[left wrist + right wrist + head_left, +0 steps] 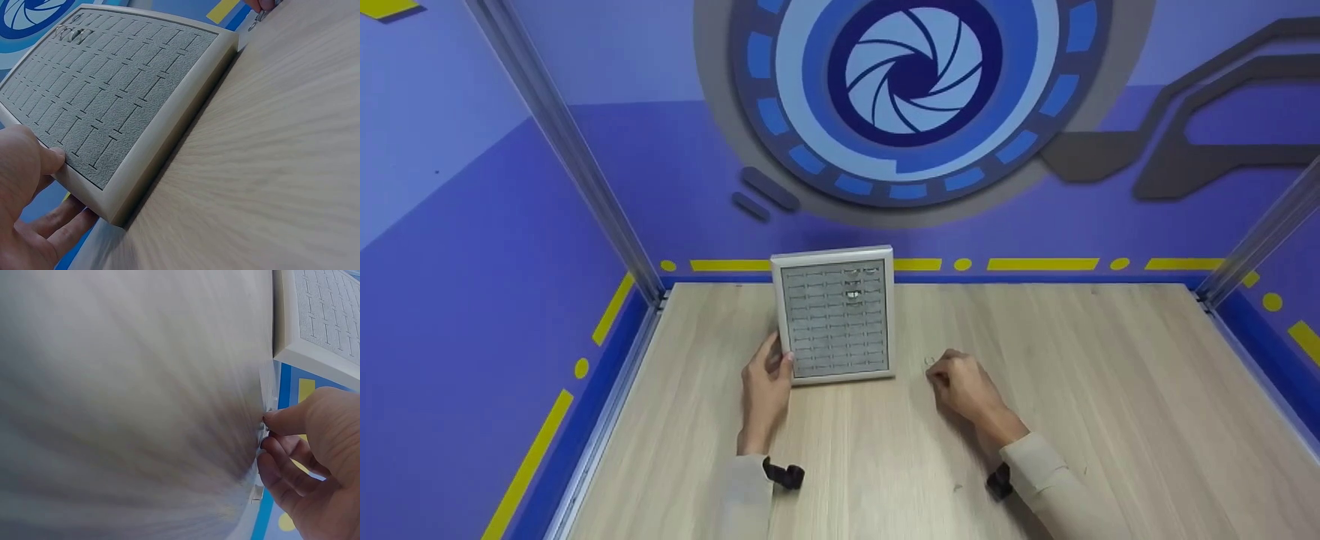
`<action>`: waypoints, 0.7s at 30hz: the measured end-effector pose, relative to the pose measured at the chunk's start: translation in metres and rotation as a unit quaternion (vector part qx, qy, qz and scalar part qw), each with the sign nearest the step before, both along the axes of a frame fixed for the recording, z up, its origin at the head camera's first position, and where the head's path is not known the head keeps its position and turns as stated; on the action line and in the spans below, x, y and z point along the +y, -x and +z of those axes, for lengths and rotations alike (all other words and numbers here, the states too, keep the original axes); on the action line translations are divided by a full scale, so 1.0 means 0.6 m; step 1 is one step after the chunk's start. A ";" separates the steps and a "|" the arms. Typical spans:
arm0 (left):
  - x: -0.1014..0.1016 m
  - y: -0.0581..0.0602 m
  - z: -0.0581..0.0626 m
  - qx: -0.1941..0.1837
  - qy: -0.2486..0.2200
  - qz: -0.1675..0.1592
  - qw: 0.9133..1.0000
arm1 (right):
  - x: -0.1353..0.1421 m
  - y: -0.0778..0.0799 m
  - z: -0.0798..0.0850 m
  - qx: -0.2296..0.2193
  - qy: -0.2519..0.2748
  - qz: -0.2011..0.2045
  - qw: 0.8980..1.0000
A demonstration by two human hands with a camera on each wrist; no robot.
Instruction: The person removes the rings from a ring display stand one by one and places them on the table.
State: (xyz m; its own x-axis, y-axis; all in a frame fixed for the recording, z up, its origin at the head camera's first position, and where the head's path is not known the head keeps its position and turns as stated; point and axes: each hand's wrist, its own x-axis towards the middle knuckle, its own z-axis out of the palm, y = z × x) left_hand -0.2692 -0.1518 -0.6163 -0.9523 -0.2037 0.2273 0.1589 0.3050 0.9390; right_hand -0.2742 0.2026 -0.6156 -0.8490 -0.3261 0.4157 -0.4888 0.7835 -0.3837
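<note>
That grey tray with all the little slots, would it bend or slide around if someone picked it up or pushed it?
The slotted tray probably stays stiff: its pale frame looks thick and rigid in the left wrist view. It lies flat on the smooth wooden table, so a push would likely slide it, not tip it. The left hand grips its edge, perhaps to steady it.

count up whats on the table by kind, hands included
ring display tray: 1
rings seated in the tray's slots: at least 1, others too small to tell
small ring on the table by the right hand's fingertips: 1
hands: 2, the left hand gripping the tray's edge, the right hand pinching at the small ring
total: 5 at least
</note>
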 end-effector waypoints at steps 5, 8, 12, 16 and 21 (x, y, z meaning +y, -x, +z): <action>0.000 0.001 0.001 0.002 -0.003 -0.002 1.000 | 0.000 0.001 0.001 -0.001 -0.001 0.000 1.000; -0.001 0.002 0.002 -0.004 -0.006 0.001 1.000 | 0.000 0.003 0.002 0.003 0.000 0.004 1.000; -0.001 0.004 0.002 -0.008 -0.006 0.002 1.000 | -0.001 0.005 0.004 -0.001 0.002 0.005 1.000; -0.001 0.005 0.000 -0.003 -0.004 -0.002 1.000 | -0.001 0.005 0.007 -0.007 0.001 -0.001 1.000; 0.001 0.002 -0.002 0.005 -0.013 -0.006 1.000 | -0.005 0.007 0.019 -0.006 0.006 -0.003 1.000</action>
